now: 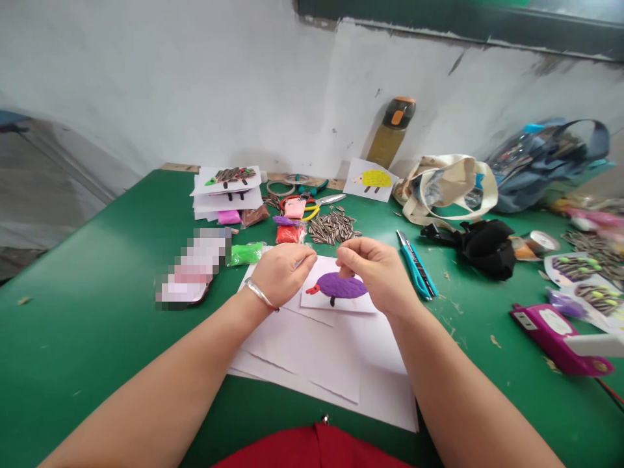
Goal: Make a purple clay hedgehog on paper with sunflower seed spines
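My left hand (pixel 283 274), with a silver bracelet at the wrist, is closed in a pinch above the left edge of a small white card (pixel 355 303). Thumb and forefinger of my right hand (pixel 373 270) are pressed together over the card's right side. What either pinch holds is too small to make out. The card bears a purple clay body (pixel 341 286) with a red head and a dark leg; my right hand hides part of it. Larger white sheets (pixel 316 357) lie underneath. Beyond my hands is a pile of striped seeds (pixel 334 227).
Clay packets, green (pixel 245 253) and red (pixel 288 234), and scissors (pixel 331 199) lie behind. A blurred-out phone (pixel 195 270) is at left, a blue cutter (pixel 416 266) at right. Farther right are a black pouch (pixel 487 248) and a magenta device (pixel 556 338). A bottle (pixel 390 133) leans against the wall.
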{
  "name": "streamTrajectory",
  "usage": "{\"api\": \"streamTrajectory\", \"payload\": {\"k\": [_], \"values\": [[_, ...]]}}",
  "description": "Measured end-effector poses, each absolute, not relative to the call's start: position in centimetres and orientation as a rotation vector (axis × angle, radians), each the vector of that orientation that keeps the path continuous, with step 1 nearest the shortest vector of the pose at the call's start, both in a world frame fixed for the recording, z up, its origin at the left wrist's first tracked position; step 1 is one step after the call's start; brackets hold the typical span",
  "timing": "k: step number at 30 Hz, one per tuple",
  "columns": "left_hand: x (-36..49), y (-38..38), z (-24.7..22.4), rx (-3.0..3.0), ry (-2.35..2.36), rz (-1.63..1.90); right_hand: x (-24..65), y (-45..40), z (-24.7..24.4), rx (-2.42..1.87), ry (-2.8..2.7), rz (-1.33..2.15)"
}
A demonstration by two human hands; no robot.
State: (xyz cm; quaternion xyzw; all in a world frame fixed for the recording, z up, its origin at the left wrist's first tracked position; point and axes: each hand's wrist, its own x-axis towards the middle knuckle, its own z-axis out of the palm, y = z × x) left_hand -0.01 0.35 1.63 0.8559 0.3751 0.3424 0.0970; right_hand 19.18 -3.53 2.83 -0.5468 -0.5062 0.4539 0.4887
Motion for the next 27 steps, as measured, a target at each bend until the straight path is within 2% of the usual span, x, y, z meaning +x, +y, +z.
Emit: {"api": "streamTrajectory", "payload": {"k": [6, 14, 22, 27], "values": [[0.0, 0.41, 1.79, 2.544, 1.096, 1.025, 19.43, -3.37, 3.11, -1.354, -1.233, 1.017], [-0.04, 0.42, 1.6, 2.538, 1.103, 1.009, 19.14, -3.33, 2.57, -1.252, -1.094, 1.222], [0.01, 0.23, 1.84, 2.515, 1.078, 0.985, 19.28, -3.68, 3.21, -1.385, -1.291, 1.054], [0.06, 0.2, 1.78, 2.517, 1.071, 0.99, 19.21, -3.42, 2.61, -1.357, -1.283, 1.115]]}}
